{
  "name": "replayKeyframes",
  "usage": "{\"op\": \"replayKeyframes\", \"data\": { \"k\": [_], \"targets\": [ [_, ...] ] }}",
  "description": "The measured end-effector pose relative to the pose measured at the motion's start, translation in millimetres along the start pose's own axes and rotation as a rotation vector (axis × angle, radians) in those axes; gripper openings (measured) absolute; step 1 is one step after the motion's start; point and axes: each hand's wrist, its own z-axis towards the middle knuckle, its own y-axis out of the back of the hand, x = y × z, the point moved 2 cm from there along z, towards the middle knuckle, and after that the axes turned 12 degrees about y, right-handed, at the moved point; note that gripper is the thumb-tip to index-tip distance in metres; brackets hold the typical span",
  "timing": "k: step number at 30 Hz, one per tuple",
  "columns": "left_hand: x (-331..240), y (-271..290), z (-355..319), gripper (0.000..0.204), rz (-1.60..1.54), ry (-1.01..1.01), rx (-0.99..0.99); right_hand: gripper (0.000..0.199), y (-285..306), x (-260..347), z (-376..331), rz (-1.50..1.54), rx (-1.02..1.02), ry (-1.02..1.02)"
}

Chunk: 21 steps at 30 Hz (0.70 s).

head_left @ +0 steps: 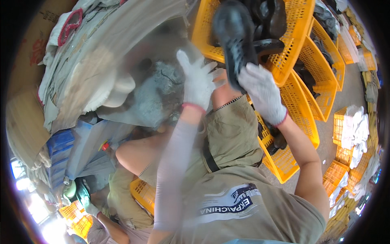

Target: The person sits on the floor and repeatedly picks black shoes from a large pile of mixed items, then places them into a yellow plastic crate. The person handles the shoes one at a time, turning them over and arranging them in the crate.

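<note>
R hand (262,91) grip on black shoe (235,40), L hand (198,81) open

Your grey concrete floor (343,95) carries yellow plastic crates (302,107) standing side by side, touching, along its left edge, some holding dark shoes (270,18), with further crates bearing white folded cloth (353,128) at its right edge.
</note>
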Motion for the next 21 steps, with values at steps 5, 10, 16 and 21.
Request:
{"op": "replayKeyframes", "data": {
  "k": [5, 10, 16, 21],
  "targets": [
    [31.5, 14.2, -33.6, 0.049, -0.103, -0.180, -0.089, 0.020, 37.9, 60.7, -5.0, 0.717, -0.455, -0.049],
    [-16.9, 67.1, -42.0, 0.060, -0.399, -0.294, 0.014, 0.081, -10.6, 85.2, 79.4, 1.084, -0.128, -0.792],
    [-82.9, 87.3, 14.3, 0.062, -0.370, -0.485, -0.184, 0.089, -86.7, 78.5, 164.5, 0.824, -0.486, -0.679],
    [-109.4, 133.7, 36.8, 0.050, -0.320, -0.312, -0.172, 0.080, -121.2, 77.0, 196.6, 0.734, -0.479, -0.619]
  ]
}}
